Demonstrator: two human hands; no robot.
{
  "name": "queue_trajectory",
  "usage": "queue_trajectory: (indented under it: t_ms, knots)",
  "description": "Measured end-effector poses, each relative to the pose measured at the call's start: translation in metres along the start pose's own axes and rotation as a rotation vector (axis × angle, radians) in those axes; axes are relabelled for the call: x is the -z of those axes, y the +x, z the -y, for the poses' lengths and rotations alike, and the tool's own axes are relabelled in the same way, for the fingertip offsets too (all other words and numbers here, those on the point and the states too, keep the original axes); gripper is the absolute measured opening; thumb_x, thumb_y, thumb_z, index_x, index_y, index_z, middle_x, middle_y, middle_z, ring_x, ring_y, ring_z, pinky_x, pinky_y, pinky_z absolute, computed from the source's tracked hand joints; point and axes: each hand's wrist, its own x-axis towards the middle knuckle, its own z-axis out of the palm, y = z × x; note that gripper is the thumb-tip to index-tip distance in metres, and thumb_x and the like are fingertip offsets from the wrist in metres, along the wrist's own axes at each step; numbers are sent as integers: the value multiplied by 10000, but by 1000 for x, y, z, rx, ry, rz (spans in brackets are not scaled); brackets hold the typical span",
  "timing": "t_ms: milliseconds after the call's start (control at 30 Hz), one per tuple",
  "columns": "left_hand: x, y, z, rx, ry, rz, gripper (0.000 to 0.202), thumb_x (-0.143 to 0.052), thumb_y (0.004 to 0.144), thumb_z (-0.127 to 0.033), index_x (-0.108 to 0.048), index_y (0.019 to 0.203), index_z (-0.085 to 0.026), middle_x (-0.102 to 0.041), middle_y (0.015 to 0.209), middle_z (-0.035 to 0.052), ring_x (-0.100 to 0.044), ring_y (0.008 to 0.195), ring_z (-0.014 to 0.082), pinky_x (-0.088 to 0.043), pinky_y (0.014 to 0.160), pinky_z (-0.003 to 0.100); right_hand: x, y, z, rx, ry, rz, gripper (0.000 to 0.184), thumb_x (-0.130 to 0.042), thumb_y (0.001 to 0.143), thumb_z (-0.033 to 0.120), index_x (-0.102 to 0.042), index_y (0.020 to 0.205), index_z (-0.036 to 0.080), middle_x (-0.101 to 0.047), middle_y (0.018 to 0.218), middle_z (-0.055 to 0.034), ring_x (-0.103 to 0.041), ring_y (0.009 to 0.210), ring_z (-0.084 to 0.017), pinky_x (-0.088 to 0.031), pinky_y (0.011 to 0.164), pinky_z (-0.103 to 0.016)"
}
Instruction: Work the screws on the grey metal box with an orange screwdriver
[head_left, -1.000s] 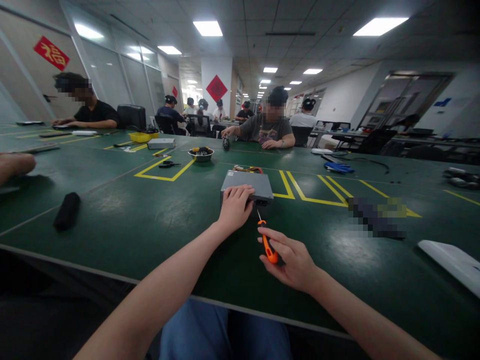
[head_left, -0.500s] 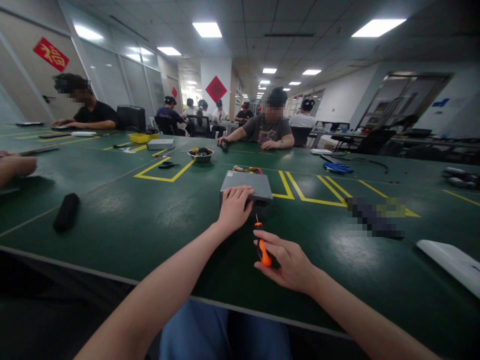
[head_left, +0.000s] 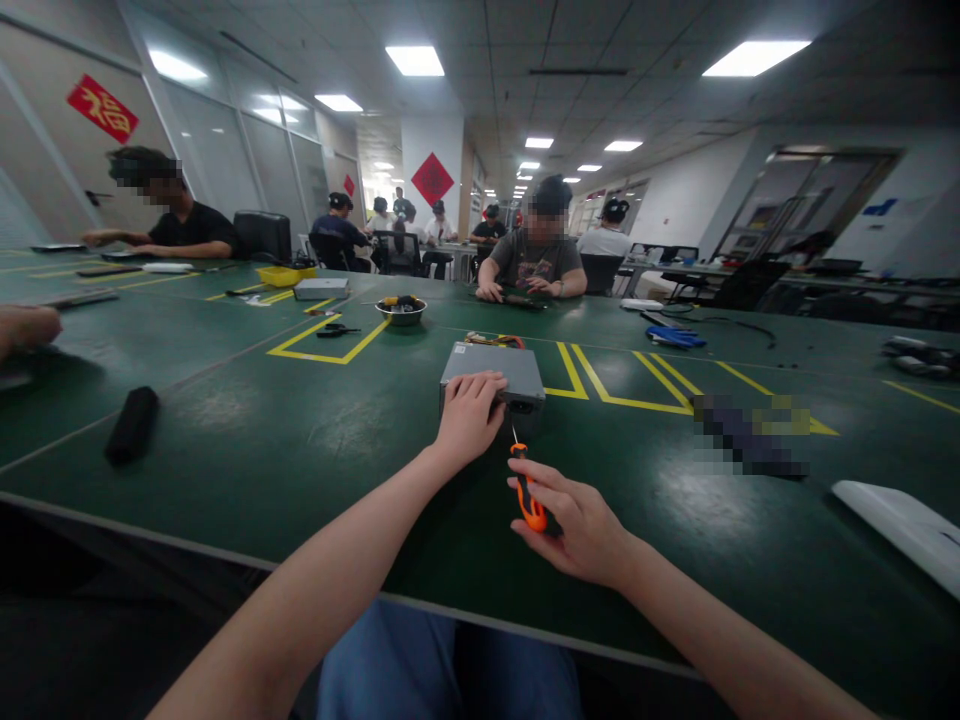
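The left hand [head_left: 471, 418] presses palm-down on a gray metal box [head_left: 491, 368], its fingers spread a little and curled over the box's near edge, steadying it rather than gripping around it. The box sits at 12 o'clock on a green work table [head_left: 225, 440], with wires [head_left: 491, 339] just behind it. At 1 o'clock, the right hand [head_left: 574, 525] holds a screwdriver [head_left: 527, 497] with an orange handle in a narrow grip between thumb and fingers. Its thin shaft points up, the tip just beside the box's near edge and apparently not touching it. A steel bowl [head_left: 400, 312] and scissors [head_left: 336, 330] lie at 11 o'clock, a black pouch [head_left: 133, 425] at 10 o'clock.
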Motion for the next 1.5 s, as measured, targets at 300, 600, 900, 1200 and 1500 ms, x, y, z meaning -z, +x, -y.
queue_trajectory:
  t_ms: [300, 600, 900, 1200, 1500]
  knots:
    - [0, 1, 0, 9, 0, 4, 266, -481, 820, -203, -521, 1080, -238, -562, 1211, 12, -454, 1151, 177, -271, 1000, 370, 7, 6, 4, 15, -141, 97, 341, -442, 896, 277, -438, 1198, 117, -531, 1190, -188, -584, 1020, -222, -540, 758, -312]
    - [0, 1, 0, 2, -7, -7, 266, -479, 818, -202, -517, 1079, -237, -561, 1208, 15, -454, 1151, 174, -275, 999, 369, 18, -2, -2, 95, -127, -27, 294, -482, 822, 238, -516, 1087, 115, -605, 1054, -164, -629, 840, -194, -535, 653, -292]
    - [2, 1, -1, 6, -17, -2, 269, -480, 820, -205, -517, 1084, -237, -561, 1210, 23, -461, 1146, 185, -279, 996, 380, 30, -12, -7, 58, -170, -89, 304, -492, 787, 197, -535, 1084, 142, -614, 1040, -141, -631, 782, -178, -531, 619, -282]
    - [0, 0, 0, -3, -11, 0, 280, -486, 815, -202, -511, 1092, -239, -559, 1213, 23, -462, 1145, 186, -284, 985, 377, 27, -8, -7, 55, -189, -60, 287, -486, 798, 192, -531, 1076, 136, -605, 1059, -151, -630, 801, -182, -535, 626, -282]
    - [1, 1, 0, 6, -20, 2, 267, -476, 821, -202, -513, 1083, -241, -562, 1214, 17, -459, 1154, 187, -275, 994, 378, 29, -9, -5, 25, -160, -1, 337, -427, 836, 258, -497, 1139, 126, -569, 1119, -166, -603, 961, -225, -543, 708, -316]
